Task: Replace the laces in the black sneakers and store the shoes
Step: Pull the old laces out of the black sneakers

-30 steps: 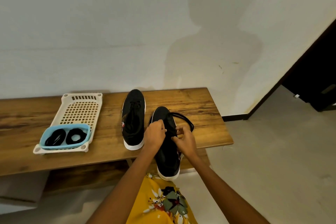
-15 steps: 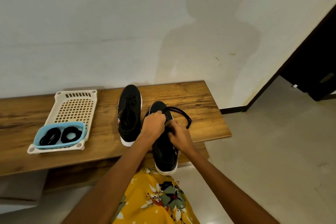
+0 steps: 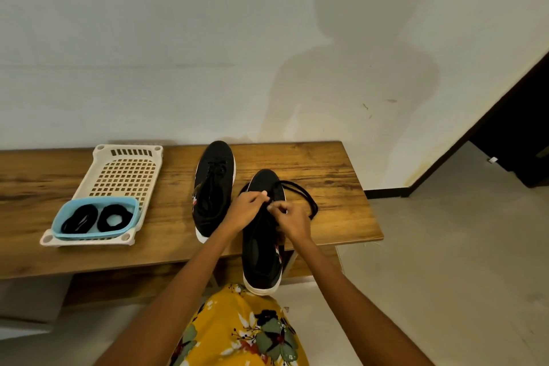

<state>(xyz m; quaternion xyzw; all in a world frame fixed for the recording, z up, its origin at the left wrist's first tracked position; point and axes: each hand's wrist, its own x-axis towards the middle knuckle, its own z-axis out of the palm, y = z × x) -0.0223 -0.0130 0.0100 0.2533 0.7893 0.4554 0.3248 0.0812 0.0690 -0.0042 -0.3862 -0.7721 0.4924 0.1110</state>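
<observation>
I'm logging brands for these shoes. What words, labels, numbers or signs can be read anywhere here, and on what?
None can be read.
Near black sneaker: red and white side marking, too small and blurred to read.
Far black sneaker: a small red and white side mark, also unreadable.
Cream plastic basket and blue plastic tray: no text visible.

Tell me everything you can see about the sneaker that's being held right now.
The held sneaker is black, fabric-looking, with a white sole rim and a red and white mark on its side. It points toward the wall, toe over the wooden bench, heel past the front edge near the person's lap. The left hand and right hand pinch its black lace, which loops out to the right.
</observation>
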